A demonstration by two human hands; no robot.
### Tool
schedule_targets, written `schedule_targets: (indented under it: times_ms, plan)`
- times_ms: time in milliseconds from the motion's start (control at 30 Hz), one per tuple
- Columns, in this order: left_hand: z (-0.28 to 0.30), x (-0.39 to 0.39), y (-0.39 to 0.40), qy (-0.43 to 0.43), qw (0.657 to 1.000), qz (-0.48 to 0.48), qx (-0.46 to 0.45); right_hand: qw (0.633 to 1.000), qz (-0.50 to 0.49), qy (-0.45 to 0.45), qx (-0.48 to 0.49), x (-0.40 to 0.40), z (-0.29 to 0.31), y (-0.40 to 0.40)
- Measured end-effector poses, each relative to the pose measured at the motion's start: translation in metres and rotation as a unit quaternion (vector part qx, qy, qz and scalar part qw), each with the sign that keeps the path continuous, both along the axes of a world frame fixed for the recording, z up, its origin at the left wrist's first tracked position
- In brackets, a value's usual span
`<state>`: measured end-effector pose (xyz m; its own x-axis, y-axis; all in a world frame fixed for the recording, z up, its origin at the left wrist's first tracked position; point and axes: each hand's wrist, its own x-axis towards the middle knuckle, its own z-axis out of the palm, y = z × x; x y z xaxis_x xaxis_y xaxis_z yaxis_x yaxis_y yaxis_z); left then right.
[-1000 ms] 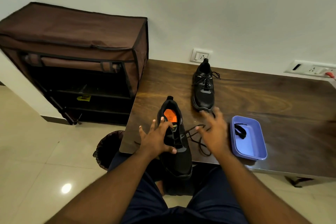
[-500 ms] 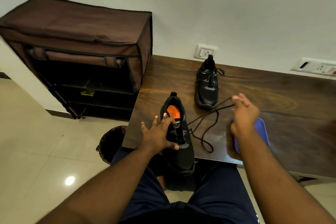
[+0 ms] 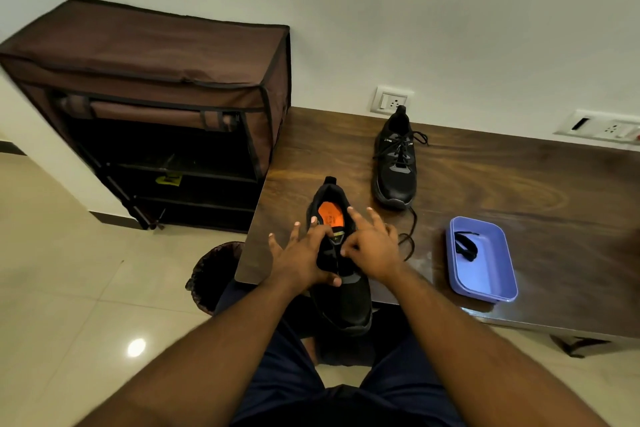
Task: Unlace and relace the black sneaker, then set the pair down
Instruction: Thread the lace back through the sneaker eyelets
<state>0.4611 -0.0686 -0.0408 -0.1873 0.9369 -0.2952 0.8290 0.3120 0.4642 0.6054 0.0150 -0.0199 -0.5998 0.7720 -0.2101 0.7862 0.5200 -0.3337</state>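
Gripping the near sneaker at the table edge

The near black sneaker [image 3: 341,274] is held w/ its toe hanging over the front edge of the table [image 3: 502,191], toward the person's lap; heel points to the wall, orange insole [image 3: 329,215] exposed.

Left hand [image 3: 304,258]: laid on the shoe's left side. Fingers are spread fairly wide and only slightly bent, tips reaching up beside the collar; thumb is pressed across the upper near mid-shoe, so the shoe is clasped between thumb and fingers.

Right hand [image 3: 372,248]: set on the shoe's right side, approx. at the tongue. Index and middle are stretched out toward the collar; thumb and the other fingers are curled in at the tongue/eyelet area. Whether a lace end is pinched there cannot be told – the spot is dark and partly hidden.

A loose black lace [image 3: 410,236] is seen trailing on the table just right of the right hand, running up toward the toe of the second sneaker [image 3: 396,163], which stands further back near the wall, laced.

Also in view: a blue tray [image 3: 485,284] at right w/ a small dark item [image 3: 465,246] inside, a brown fabric shoe rack [image 3: 156,80] left of the table, and a dark bin [image 3: 214,274] on the floor below the table corner.
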Motion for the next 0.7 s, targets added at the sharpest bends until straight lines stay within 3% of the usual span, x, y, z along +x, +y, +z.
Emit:
schedule_targets:
  times_ms: [67,133,167,200,267,333,367,433,500,567,633,700]
  plan:
    - [0.000,-0.001,-0.001,-0.005,1.000,0.002,0.002,0.971,-0.133,0.190,-0.048,0.010,0.010,0.011]
    - [-0.002,-0.003,-0.001,-0.012,1.000,0.005,0.005,0.867,-0.303,0.393,-0.046,0.027,0.033,0.028]
    - [-0.002,-0.003,-0.001,-0.013,1.000,0.005,0.006,0.822,-0.360,0.440,-0.029,0.038,0.044,0.040]
    - [-0.002,-0.002,-0.001,-0.014,1.000,0.003,0.006,0.809,-0.385,0.445,-0.015,0.049,0.053,0.052]
    - [-0.001,0.001,0.003,-0.015,1.000,-0.003,0.002,0.850,-0.374,0.371,-0.001,0.065,0.062,0.068]
    - [0.000,0.006,0.006,-0.030,1.000,0.004,-0.001,0.926,-0.324,0.195,0.010,0.069,0.053,0.066]
    - [0.001,0.010,0.008,-0.045,0.999,0.016,0.005,0.955,-0.269,0.124,0.014,0.066,0.045,0.057]
    - [0.006,0.018,0.009,-0.038,0.999,0.026,0.008,0.991,-0.107,0.077,-0.032,0.054,0.023,0.035]
    - [0.011,0.025,0.012,0.028,1.000,0.000,0.004,0.995,0.007,0.038,-0.097,0.039,0.004,0.014]
    - [0.014,0.032,0.014,0.049,0.999,-0.004,0.010,0.992,0.047,-0.044,-0.108,0.028,-0.007,0.001]
    - [0.007,0.031,0.014,0.017,0.998,0.022,0.062,0.991,0.033,-0.079,-0.103,0.023,-0.007,-0.004]
    - [-0.009,0.028,0.006,-0.091,0.979,0.116,0.143,0.994,0.015,-0.058,-0.096,0.026,-0.002,-0.006]
